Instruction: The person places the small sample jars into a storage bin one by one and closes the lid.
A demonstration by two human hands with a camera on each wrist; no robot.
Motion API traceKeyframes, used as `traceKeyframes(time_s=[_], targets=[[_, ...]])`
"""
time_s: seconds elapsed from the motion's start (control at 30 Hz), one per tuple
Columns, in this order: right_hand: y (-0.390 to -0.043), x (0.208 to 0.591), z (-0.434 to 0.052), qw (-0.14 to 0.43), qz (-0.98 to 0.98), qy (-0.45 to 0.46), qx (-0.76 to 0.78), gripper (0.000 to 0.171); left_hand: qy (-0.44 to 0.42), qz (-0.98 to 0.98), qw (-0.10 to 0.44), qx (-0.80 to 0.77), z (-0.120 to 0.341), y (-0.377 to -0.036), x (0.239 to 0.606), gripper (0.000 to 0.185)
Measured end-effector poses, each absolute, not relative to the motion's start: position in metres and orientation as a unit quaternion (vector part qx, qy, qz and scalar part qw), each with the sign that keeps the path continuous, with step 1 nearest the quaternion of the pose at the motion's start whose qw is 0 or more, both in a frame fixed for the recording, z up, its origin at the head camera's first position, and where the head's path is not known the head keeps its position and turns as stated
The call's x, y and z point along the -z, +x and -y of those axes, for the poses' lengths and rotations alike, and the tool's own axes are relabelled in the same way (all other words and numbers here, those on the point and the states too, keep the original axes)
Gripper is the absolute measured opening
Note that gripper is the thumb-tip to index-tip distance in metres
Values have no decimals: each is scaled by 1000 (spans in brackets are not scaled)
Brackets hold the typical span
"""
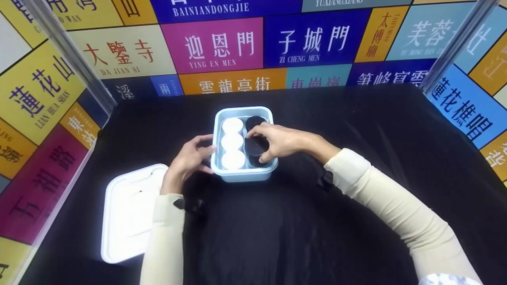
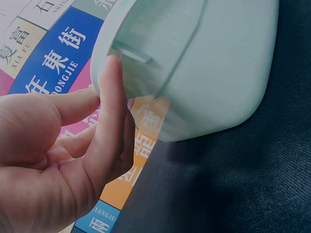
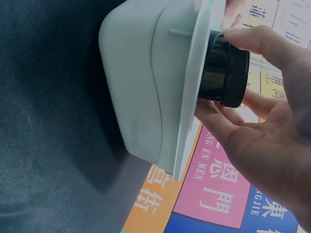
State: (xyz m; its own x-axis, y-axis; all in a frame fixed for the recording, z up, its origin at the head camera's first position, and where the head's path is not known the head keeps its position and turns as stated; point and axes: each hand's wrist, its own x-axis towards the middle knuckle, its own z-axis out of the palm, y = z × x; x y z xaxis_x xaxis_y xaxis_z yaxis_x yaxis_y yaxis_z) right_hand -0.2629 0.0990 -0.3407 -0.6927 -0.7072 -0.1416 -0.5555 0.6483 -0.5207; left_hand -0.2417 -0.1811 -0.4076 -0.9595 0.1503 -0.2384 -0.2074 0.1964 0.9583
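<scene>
One flat white plastic lid (image 1: 128,211) lies far left on black cloth (image 1: 301,233). Left hand (image 1: 189,160), fingers straight, steadies the pale-blue rectangular plastic tub (image 1: 242,175). Inside: three white round caps (image 1: 232,142), apparently three black-capped jars. Right hand (image 1: 279,141) grips the middle black jar (image 1: 256,146).

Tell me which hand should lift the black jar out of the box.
Right. The right hand already grips the black jar by its lid, while the left hand only steadies the box from outside.
</scene>
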Motion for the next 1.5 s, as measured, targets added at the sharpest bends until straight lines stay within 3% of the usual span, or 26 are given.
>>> traceKeyframes(time_s=[0.37,0.9,1.23,1.5], targets=[[-265,345,-92,178,-901,-361,164,69,-19,-757,140,-638,182,-240,407,51],[-265,356,-87,134,-898,-405,112,65,-18,-758,146,-636,179,-242,406,52],[-263,346,-84,158,-898,-394,121,60,-21,-778,143,-612,180,-240,403,48],[-239,348,-66,65,-880,-357,306,36,-41,-841,129,-524,220,-231,383,47]])
